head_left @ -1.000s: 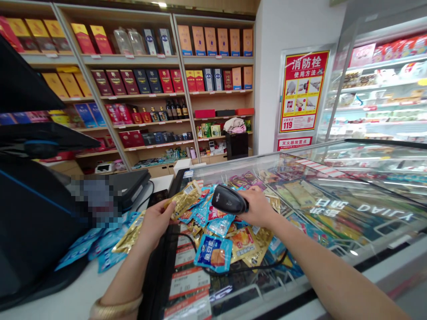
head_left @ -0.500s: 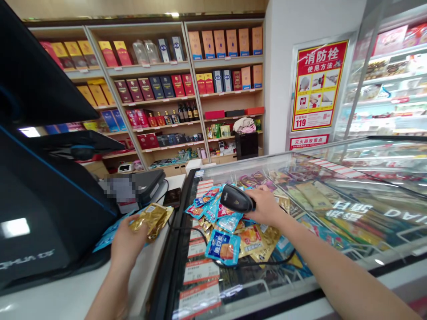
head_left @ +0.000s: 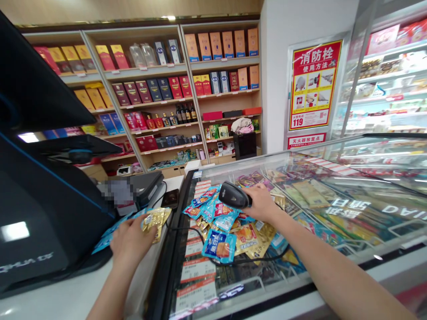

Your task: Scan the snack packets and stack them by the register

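My left hand (head_left: 133,238) is closed on gold snack packets (head_left: 160,221) at the counter's edge, beside blue packets (head_left: 110,233) lying by the black machine. Over the glass lid, my right hand (head_left: 262,202) grips a black barcode scanner (head_left: 231,195) whose head faces left. Under and around the scanner lies a loose heap of small blue and gold snack packets (head_left: 247,238). A blue packet (head_left: 219,246) with a picture on it lies flat at the heap's near side. The scanner's cable (head_left: 256,261) loops around the front of the heap.
A black checkout machine (head_left: 43,200) stands at left on the white counter (head_left: 56,293). A dark phone-like object (head_left: 171,198) lies by the freezer's black edge. The glass-topped freezer (head_left: 333,231) spreads to the right, with price labels (head_left: 196,271) along its left side. Shelves of boxed goods (head_left: 151,91) stand behind.
My left hand has turned more palm-down over the gold packets, covering more of them. My right hand still holds the scanner over the heap. The view has shifted slightly.
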`<state>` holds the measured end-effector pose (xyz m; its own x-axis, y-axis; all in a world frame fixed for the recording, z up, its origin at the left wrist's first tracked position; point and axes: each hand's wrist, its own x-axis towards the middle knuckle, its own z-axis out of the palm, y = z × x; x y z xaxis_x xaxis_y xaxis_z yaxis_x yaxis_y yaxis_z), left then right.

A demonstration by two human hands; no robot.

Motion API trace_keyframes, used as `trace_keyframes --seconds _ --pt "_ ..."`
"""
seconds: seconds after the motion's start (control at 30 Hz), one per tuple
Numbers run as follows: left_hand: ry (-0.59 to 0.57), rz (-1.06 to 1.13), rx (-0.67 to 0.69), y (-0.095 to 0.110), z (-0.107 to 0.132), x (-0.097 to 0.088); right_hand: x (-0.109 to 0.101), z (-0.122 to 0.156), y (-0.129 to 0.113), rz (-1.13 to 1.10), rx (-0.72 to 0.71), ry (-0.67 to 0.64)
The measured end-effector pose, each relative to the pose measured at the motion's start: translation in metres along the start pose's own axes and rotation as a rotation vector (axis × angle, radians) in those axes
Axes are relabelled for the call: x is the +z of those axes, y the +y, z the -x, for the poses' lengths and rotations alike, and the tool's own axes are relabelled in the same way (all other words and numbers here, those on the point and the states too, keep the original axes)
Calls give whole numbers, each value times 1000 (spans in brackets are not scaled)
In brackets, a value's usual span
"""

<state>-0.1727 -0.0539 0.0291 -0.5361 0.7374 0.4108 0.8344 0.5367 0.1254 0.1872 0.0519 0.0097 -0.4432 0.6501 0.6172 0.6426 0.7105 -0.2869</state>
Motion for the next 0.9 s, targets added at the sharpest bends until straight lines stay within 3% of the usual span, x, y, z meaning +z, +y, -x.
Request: trace_keyframes --seconds 0.13,0.23,0.33,0.47,0.67,0.9 --pt "-27 205 220 26 -5 2 -1 -1 0 12 23 15" --pt "-149 394 378 55 -8 7 -1 -1 2 20 25 19" --pt "-298 502 454 87 -4 14 0 -1 4 30 23 20" --pt "-331 562 535 118 9 27 2 -2 7 40 43 20" --pt "-407 514 514 119 20 45 1 -2 6 36 43 8" --pt "-413 598 536 112 20 42 1 -2 6 20 47 15"
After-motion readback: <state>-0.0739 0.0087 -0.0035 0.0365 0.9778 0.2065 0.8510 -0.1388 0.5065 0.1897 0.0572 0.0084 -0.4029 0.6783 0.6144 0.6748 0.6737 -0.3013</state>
